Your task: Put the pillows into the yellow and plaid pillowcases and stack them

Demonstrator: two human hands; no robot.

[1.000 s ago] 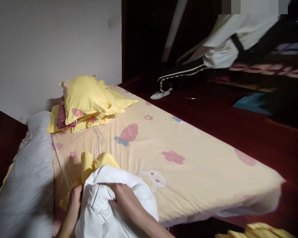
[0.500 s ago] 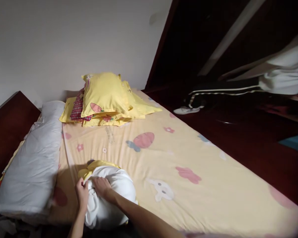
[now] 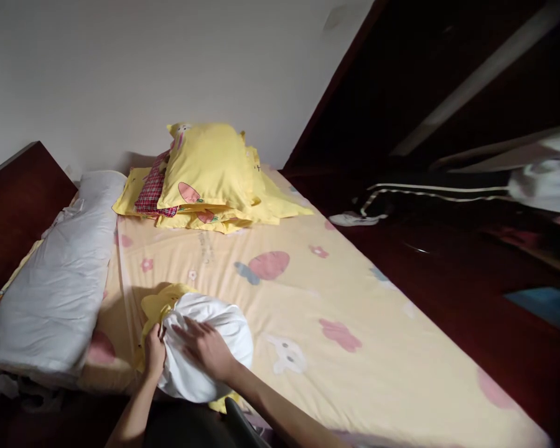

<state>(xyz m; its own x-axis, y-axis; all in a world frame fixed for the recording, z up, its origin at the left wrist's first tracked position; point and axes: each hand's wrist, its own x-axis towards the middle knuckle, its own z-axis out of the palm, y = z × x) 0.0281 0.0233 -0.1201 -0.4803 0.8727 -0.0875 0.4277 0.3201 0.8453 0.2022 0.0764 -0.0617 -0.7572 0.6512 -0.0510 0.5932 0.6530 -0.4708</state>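
1. White pillow (image 3: 210,320), head view: it lies bunched at the near left of the bed (image 3: 378,348), partly inside a yellow pillowcase (image 3: 153,306).
2. The left hand (image 3: 155,356) has its fingers curled tight on the yellow pillowcase edge beside the pillow.
3. The right hand (image 3: 208,350) lies flat on the pillow with its fingers spread wide.
4. A long pale bolster (image 3: 56,280) lies on the left.
5. A stack of yellow pillows (image 3: 208,168) sits at the far end.
6. Another person's striped trouser leg (image 3: 429,190) shows at the far right.

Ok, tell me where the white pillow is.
Head view, lower left: the white pillow lies on the bed, under the right hand, beside the grey quilt.
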